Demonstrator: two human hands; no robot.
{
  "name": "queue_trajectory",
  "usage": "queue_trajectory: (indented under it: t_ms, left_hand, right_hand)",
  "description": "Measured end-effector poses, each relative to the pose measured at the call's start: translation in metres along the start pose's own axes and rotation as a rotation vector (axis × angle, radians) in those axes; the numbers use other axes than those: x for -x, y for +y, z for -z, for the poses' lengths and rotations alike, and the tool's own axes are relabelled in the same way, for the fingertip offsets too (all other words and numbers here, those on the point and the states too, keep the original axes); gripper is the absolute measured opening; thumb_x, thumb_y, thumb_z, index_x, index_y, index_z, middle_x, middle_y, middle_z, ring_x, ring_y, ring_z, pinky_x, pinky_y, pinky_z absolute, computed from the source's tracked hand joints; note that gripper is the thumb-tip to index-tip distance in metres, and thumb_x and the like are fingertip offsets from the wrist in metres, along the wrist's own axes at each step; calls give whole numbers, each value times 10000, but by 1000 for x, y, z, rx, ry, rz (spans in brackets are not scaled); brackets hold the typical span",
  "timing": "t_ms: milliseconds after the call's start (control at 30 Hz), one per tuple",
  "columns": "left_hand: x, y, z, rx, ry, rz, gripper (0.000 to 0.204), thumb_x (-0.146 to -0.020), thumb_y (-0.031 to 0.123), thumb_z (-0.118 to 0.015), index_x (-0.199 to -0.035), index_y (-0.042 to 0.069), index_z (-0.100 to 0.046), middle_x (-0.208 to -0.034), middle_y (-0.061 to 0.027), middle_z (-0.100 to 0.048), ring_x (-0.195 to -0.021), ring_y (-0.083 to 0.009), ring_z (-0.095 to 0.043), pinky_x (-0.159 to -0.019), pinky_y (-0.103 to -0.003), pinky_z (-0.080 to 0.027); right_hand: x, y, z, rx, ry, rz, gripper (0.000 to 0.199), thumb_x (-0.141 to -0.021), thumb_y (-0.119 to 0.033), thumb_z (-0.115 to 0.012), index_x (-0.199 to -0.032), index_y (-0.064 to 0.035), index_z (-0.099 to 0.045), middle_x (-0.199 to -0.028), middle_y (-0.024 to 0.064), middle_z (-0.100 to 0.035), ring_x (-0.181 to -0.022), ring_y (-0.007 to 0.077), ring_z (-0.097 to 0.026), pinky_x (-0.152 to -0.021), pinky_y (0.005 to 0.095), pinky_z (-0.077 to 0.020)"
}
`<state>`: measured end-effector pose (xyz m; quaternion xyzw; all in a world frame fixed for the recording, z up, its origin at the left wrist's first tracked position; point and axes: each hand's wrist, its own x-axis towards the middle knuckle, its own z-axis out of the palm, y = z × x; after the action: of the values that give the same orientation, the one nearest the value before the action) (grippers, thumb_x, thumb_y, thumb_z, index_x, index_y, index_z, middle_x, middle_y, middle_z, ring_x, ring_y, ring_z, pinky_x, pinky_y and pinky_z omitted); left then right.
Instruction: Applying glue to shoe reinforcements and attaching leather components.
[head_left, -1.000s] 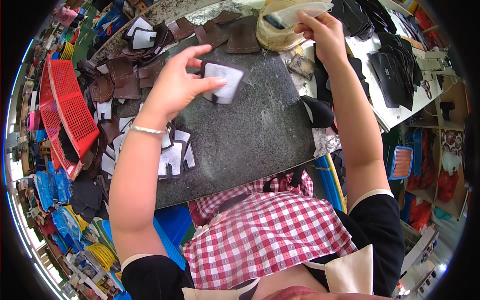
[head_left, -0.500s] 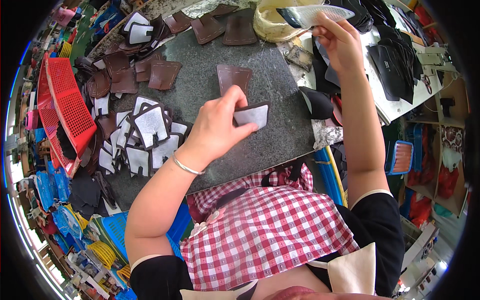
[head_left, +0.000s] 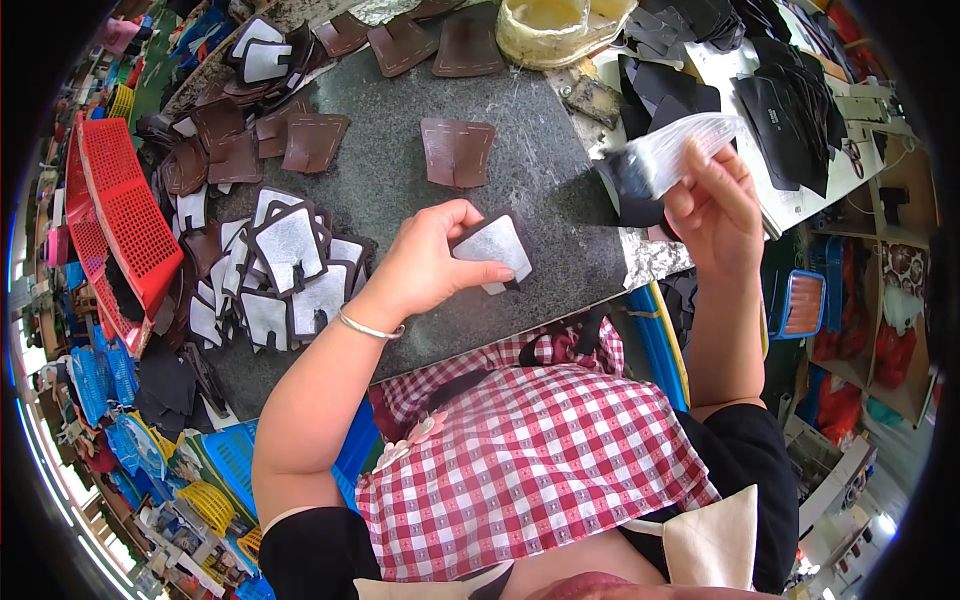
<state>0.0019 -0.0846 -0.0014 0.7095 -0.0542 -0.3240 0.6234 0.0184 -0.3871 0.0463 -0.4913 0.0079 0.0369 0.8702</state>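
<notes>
My left hand (head_left: 432, 258) is closed on a small leather piece (head_left: 492, 246), its grey-white backing facing up and its dark edge showing, thumb on top. This piece is held just above the dark work surface. My right hand (head_left: 715, 205) grips a glue brush (head_left: 672, 158) by its pale, translucent handle; the dark brush end points left and is blurred. A single brown leather piece (head_left: 458, 152) with pale stitch-like marks lies on the surface beyond my left hand. Left of that hand sits a heap of white-backed notched pieces (head_left: 290, 248).
A crusted cream glue pot (head_left: 560, 35) stands at the far edge. Brown leather pieces (head_left: 315, 143) lie at the far left, beside a red perforated basket (head_left: 130, 215). Stacked black pieces (head_left: 785, 125) and scissors (head_left: 853, 158) rest on the white table at right.
My right hand has brought the brush from beside the glue pot nearer to me and slightly right. My left hand has turned its leather piece so more of the white backing shows.
</notes>
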Motion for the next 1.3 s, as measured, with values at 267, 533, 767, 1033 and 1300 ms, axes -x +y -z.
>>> queue_trajectory:
  t_ms: [267,533,767,1033,1300]
  left_hand:
    - [13,10,-20,-800,354,-410,369,-758,85,-821,-997,22,-547,-953,-184,-667,-816,-347,-688,-705,-407,-538]
    - [22,10,-4,-830,364,-320,298,-863,31,-726,-1143,-14,-633,-962,-155,-691,-798,-287,-732,-688,-355,-558]
    - [16,22,12,-470,319,65,246,-880,-40,-683,-1113,-91,-628,-832,-132,-728,-730,-169,-748,-655,-270,-596]
    - [14,15,18,-295,248,141,189,-907,-72,-624,-1092,-110,-622,-945,-141,-716,-807,-178,-745,-720,-270,-616]
    - [73,50,34,-104,328,78,247,-915,-58,-607,-1162,-60,-627,-999,-111,-713,-907,-153,-724,-790,-259,-600]
  right_hand:
    - [15,24,-20,8,-97,-191,156,-967,-108,-673,-1061,17,-667,-839,94,-710,-572,106,-636,-451,192,-412]
    - [11,43,-27,268,-153,-131,171,-969,-136,-694,-1053,11,-665,-848,88,-715,-615,109,-656,-509,217,-457]
    - [0,71,-39,479,-276,-95,117,-968,-73,-685,-1054,7,-683,-875,34,-708,-762,83,-661,-628,230,-518]
    - [-14,81,-41,880,-506,147,64,-919,2,-673,-981,7,-688,-815,58,-688,-733,132,-668,-670,281,-546]
    - [0,43,-27,505,-484,-149,118,-962,-60,-671,-1010,48,-667,-845,97,-714,-735,144,-699,-655,281,-565]
